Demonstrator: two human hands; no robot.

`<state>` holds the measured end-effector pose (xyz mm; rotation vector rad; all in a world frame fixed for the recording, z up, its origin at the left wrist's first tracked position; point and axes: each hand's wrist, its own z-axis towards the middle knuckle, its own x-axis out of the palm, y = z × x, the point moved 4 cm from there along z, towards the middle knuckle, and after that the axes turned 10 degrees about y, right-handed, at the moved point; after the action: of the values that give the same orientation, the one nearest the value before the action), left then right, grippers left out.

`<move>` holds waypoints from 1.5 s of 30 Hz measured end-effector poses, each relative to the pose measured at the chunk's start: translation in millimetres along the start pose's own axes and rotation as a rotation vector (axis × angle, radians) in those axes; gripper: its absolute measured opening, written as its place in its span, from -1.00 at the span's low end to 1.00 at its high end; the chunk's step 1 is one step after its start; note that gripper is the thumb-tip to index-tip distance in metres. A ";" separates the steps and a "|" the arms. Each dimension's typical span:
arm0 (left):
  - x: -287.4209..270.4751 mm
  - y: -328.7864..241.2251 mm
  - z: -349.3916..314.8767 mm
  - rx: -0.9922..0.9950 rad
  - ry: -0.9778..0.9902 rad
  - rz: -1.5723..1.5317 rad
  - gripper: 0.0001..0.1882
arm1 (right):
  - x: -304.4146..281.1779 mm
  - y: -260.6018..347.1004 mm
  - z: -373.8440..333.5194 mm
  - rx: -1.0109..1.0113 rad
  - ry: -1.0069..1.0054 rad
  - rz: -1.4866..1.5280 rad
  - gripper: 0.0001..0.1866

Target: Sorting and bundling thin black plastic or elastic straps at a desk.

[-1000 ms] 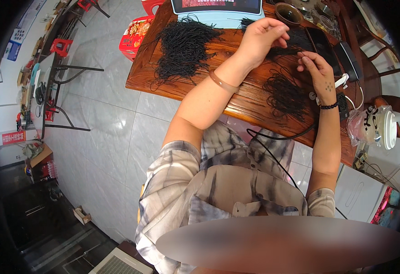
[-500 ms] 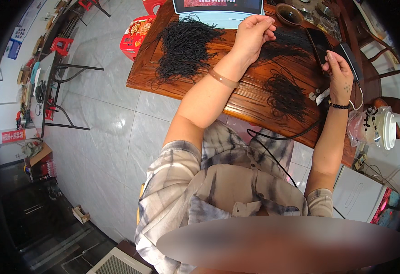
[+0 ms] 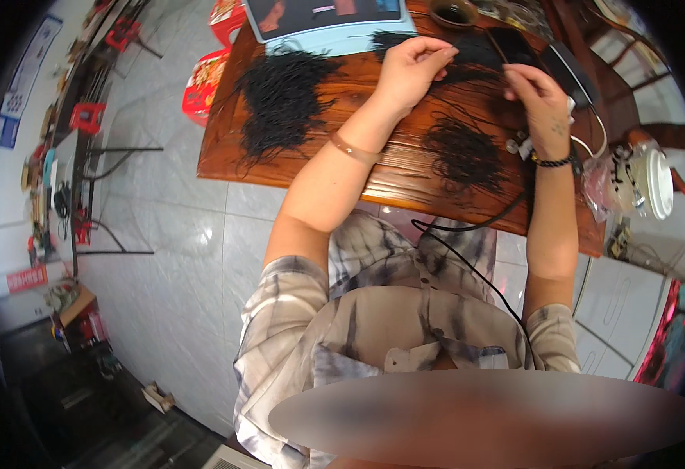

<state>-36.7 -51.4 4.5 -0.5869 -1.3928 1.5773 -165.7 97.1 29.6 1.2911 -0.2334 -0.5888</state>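
Observation:
My left hand [image 3: 411,76] is raised over the far middle of the wooden table, thumb and fingers pinched together. My right hand [image 3: 541,108] is to its right, also with thumb and fingers closed at the tips. Whatever either pinch holds is too fine to make out. Beneath and between the hands lies a spread of black cords [image 3: 475,56]. A loose tangle of black cord [image 3: 467,152] lies nearer to me, below the hands. At the left of the table sits a large heap of black cords [image 3: 280,102].
A light-blue-framed tablet [image 3: 327,41] stands at the table's far edge. A brown bowl [image 3: 453,12], a dark phone [image 3: 514,45] and a black box-like device [image 3: 570,74] are at the far right. A black cable [image 3: 475,225] crosses the near edge [image 3: 405,200]. A white-lidded cup [image 3: 659,185] hangs right.
My two hands have come closer together, the right moving leftward and away from me. The view has shifted, showing more of the cords beside the tablet. The cord heaps stay in place.

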 end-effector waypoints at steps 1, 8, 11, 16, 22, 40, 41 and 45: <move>2.2 0.6 -0.8 0.011 0.025 0.041 -0.86 | 5.9 2.4 -0.1 -0.018 0.023 -0.004 -0.84; 19.6 -0.2 -7.1 0.227 0.139 0.495 -0.87 | 18.2 2.4 -2.4 -0.075 0.104 -0.036 -0.86; 25.9 -6.0 -9.7 0.277 0.159 0.634 -0.88 | 20.2 3.0 -5.3 -0.039 0.110 -0.009 -0.85; 27.0 -2.8 -11.2 0.295 0.164 0.665 -0.88 | 23.1 5.3 -6.1 -0.045 0.124 -0.025 -0.86; 25.8 -1.4 -11.1 0.312 0.166 0.667 -0.88 | 25.1 7.4 -5.9 -0.068 0.116 -0.075 -0.86; 29.4 -5.8 -13.7 0.289 0.179 0.697 -0.87 | 27.1 9.8 -7.0 -0.140 0.112 -0.119 -0.88; 29.1 -5.2 -13.8 0.267 0.186 0.695 -0.87 | 26.9 9.7 -6.9 -0.133 0.109 -0.128 -0.88; 28.6 -10.1 -13.8 0.464 0.134 0.800 -0.84 | 26.8 10.4 -7.3 -0.106 0.105 -0.090 -0.88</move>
<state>-35.3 -20.5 16.8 -1.0040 -0.6523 2.3392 -137.0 90.6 33.2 1.2310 -0.0567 -0.5994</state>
